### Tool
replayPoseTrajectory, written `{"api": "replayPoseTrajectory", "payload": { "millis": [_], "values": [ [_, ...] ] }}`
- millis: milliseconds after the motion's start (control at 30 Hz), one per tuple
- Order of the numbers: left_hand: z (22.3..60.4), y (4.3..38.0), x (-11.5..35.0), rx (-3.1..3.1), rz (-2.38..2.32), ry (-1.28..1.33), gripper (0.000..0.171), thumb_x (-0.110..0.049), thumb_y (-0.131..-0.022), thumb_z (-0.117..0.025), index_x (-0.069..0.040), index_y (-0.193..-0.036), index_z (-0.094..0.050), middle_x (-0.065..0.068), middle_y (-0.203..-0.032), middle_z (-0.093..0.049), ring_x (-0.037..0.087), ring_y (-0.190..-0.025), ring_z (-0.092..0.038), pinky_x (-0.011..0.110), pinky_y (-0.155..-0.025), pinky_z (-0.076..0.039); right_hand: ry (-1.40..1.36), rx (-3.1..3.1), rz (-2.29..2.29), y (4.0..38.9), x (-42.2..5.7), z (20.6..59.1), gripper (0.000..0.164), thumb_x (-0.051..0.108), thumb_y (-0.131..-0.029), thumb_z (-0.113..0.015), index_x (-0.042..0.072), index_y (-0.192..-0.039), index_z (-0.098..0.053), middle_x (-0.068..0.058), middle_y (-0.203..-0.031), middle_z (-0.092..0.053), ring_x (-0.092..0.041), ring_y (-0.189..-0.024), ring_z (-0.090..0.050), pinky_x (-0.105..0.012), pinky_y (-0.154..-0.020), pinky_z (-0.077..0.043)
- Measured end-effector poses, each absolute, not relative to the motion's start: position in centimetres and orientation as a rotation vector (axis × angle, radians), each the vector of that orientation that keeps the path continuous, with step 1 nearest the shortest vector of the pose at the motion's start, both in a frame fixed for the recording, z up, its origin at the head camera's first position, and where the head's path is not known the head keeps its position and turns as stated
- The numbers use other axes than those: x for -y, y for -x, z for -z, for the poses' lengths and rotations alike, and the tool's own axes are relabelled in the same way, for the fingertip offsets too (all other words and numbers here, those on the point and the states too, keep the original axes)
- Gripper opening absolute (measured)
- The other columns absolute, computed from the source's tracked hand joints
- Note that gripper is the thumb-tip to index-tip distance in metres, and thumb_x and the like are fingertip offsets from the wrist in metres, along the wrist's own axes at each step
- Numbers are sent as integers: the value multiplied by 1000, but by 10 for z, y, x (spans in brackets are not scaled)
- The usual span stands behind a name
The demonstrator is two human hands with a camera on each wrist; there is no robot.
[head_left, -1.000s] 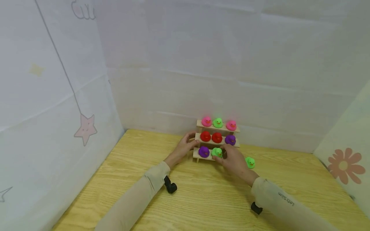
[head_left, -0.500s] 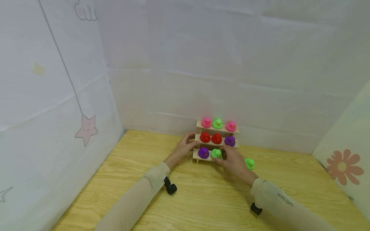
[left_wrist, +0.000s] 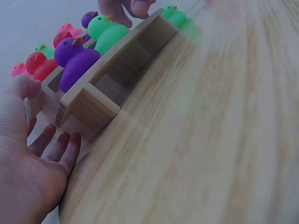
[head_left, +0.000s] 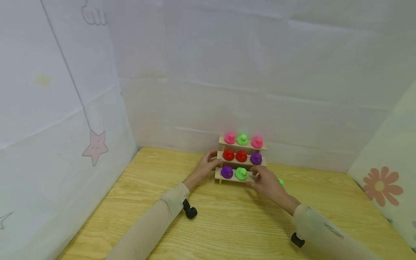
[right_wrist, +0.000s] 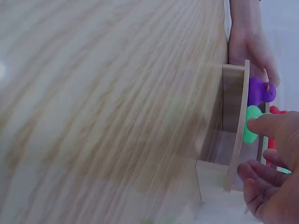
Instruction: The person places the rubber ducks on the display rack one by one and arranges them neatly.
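Observation:
A three-step wooden display stand (head_left: pixel 234 179) holds small rubber ducks. Its left end is gripped by my left hand (head_left: pixel 204 167); in the left wrist view the thumb lies on the middle board's end, with the fingers curled below. On the lowest step sit a purple duck (head_left: pixel 226 172) and a green duck (head_left: pixel 241 174). Right of that green duck, my right hand (head_left: pixel 269 184) hovers at the step's end with thumb and fingers apart, holding nothing. Behind this hand, a second green duck (left_wrist: pixel 174 17) stands on the table, mostly covered by the hand in the head view.
Two red ducks, one of them a red duck (head_left: pixel 241 156), and a purple duck (head_left: pixel 256 159) fill the middle step. The top step bears two pink ducks and a green duck (head_left: pixel 242 139). A white cloth wall (head_left: pixel 195 108) rises behind the wooden table (head_left: pixel 208 224).
My right hand has let go of the green duck on the lowest step and moved right, now covering most of the green duck on the table. My left hand keeps its place.

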State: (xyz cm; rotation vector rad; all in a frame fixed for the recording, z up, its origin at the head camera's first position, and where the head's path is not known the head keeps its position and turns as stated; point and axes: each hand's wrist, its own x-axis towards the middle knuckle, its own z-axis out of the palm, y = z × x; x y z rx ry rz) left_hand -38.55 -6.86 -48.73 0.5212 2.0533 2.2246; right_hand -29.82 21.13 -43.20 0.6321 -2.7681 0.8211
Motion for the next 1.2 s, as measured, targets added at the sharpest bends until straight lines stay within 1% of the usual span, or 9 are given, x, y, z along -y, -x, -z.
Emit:
{"api": "replayPoseTrajectory", "payload": {
  "millis": [100, 200, 333, 467, 533, 667, 800, 900, 1200],
  "values": [
    [489, 387, 68, -2053, -2233, -515, 60, -28, -98, -71, -14, -150, -44, 9, -149, -46, 29, -131, -51, 46, -102, -48, -657, 2731, -819, 292, -224, 431, 40, 13, -88, -83, 1, -121, -63, -17, -112, -65, -29, -94, -65, -45, -79, -56],
    [492, 390, 67, -2057, -2240, -515, 56, -27, -99, -71, -16, -148, -47, 8, -148, -47, 27, -129, -53, 45, -100, -49, -658, 2699, -798, 287, -240, 434, 34, 9, -91, -78, 2, -121, -64, -15, -114, -65, -29, -94, -63, -43, -77, -54],
    [494, 391, 68, -2064, -2239, -524, 56, -29, -98, -72, -16, -147, -48, 8, -147, -48, 28, -128, -53, 45, -100, -50, -640, 2701, -740, 282, -260, 439, 32, 8, -93, -72, 1, -123, -64, -13, -117, -64, -29, -95, -61, -41, -74, -52],
    [494, 391, 69, -2048, -2245, -526, 57, -30, -99, -72, -16, -148, -47, 9, -147, -47, 28, -128, -53, 45, -99, -50, -630, 2709, -700, 280, -280, 443, 31, 5, -94, -72, 1, -123, -63, -13, -118, -63, -28, -95, -59, -41, -73, -52],
    [493, 390, 68, -2035, -2251, -530, 56, -28, -99, -70, -15, -148, -46, 10, -148, -47, 29, -128, -53, 45, -100, -50, -624, 2701, -700, 279, -290, 444, 31, 3, -93, -71, 1, -123, -63, -14, -118, -62, -30, -96, -59, -42, -74, -52],
    [491, 390, 68, -2024, -2252, -537, 56, -25, -100, -70, -13, -149, -45, 11, -148, -46, 29, -129, -53, 45, -100, -49, -600, 2693, -700, 277, -307, 446, 34, -1, -92, -69, -2, -125, -61, -16, -122, -60, -36, -103, -58, -47, -77, -53],
    [491, 391, 69, -2012, -2255, -544, 56, -23, -101, -69, -11, -149, -44, 13, -149, -45, 31, -129, -52, 48, -102, -48, -570, 2718, -699, 279, -318, 447, 36, 0, -92, -68, -3, -127, -60, -18, -126, -57, -39, -108, -56, -53, -80, -53],
    [491, 393, 69, -2004, -2262, -552, 55, -21, -102, -67, -10, -150, -44, 15, -149, -44, 32, -129, -52, 50, -102, -47, -559, 2750, -720, 282, -322, 447, 40, 1, -92, -70, -3, -130, -59, -21, -129, -55, -42, -111, -56, -56, -82, -52],
    [492, 393, 69, -2021, -2245, -560, 54, -22, -101, -68, -11, -149, -45, 12, -147, -47, 29, -128, -54, 45, -101, -49, -595, 2849, -778, 294, -326, 455, 62, 8, -91, -76, -8, -143, -47, -31, -142, -45, -51, -121, -51, -64, -92, -47]
  ]
}}
